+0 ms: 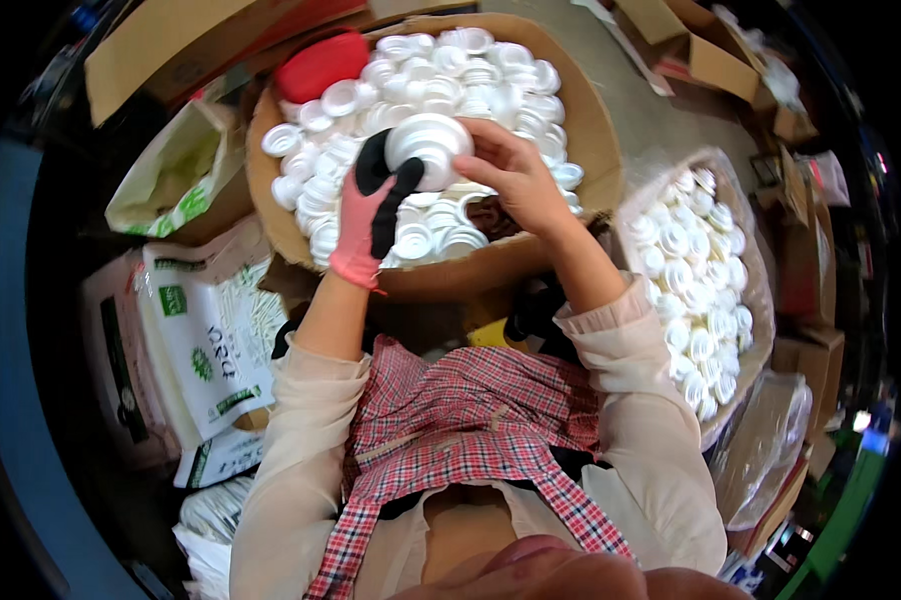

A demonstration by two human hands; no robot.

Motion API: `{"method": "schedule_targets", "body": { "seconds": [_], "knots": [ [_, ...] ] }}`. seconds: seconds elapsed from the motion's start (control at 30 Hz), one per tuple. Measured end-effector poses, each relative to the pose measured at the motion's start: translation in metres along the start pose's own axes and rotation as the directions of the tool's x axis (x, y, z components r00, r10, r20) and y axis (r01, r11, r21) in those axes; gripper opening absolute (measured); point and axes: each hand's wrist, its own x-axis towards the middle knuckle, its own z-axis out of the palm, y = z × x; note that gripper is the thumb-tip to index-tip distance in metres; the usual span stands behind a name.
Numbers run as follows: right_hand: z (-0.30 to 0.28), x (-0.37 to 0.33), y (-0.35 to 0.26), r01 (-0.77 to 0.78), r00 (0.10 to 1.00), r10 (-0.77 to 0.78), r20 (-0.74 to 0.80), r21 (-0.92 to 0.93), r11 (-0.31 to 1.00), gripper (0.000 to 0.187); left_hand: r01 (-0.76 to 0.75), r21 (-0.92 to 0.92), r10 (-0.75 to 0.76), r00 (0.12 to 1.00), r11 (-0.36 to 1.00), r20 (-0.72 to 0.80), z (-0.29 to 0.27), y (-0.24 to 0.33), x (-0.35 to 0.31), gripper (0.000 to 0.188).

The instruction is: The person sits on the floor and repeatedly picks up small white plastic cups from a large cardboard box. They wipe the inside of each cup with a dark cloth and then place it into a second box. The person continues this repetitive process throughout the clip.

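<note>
Between my two hands I hold a round white plastic part [428,146] with stepped rings, above a large open cardboard box. My left hand [376,200], in a pink and black glove, grips its left side with thumb and fingers. Bare, my right hand [511,170] closes on its right edge. Many similar white plastic parts [436,75] fill the cardboard box [591,120] beneath. A red item [321,66] lies on the pile at the box's far left.
To the right stands a lined box of more white ringed parts [686,270]. Printed white sacks [206,330] lie on the left, below an open bag [176,170]. Empty cartons [721,65] sit at the far right, and a clear plastic bag [766,440] is near my right elbow.
</note>
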Motion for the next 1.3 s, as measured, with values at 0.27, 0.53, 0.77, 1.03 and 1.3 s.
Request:
{"method": "schedule_targets", "body": {
  "seconds": [0.27, 0.53, 0.77, 1.03, 1.3],
  "knots": [
    [-0.067, -0.051, -0.014, 0.008, 0.95, -0.141, -0.277, -0.434, 0.901, 0.047, 0.029, -0.021, -0.023, 0.966, 0.999, 0.256, 0.029, -0.009, -0.002, 0.058],
    [-0.272, -0.225, 0.01, -0.575, 0.397, 0.103, -0.912, -0.16, 0.803, 0.039, 0.202, 0.171, -0.237, 0.946, 0.964, 0.219, 0.032, -0.012, -0.002, 0.04],
    [-0.288, -0.296, 0.063, -0.815, 0.328, 0.233, -0.915, -0.149, 0.561, 0.027, 0.255, 0.232, -0.296, 0.941, 0.939, 0.164, 0.027, -0.018, 0.004, 0.038],
    [-0.241, -0.236, 0.036, -0.725, 0.649, -0.322, -0.689, -0.689, 0.012, 0.029, 0.228, 0.177, -0.245, 0.966, 0.957, 0.08, 0.001, -0.015, 0.004, 0.036],
    [-0.089, -0.023, 0.048, -0.02, 0.996, 0.089, 0.018, -0.914, 0.404, 0.022, 0.116, 0.104, -0.115, 0.993, 0.988, -0.021, -0.036, 0.007, 0.011, 0.031]
  ]
}}
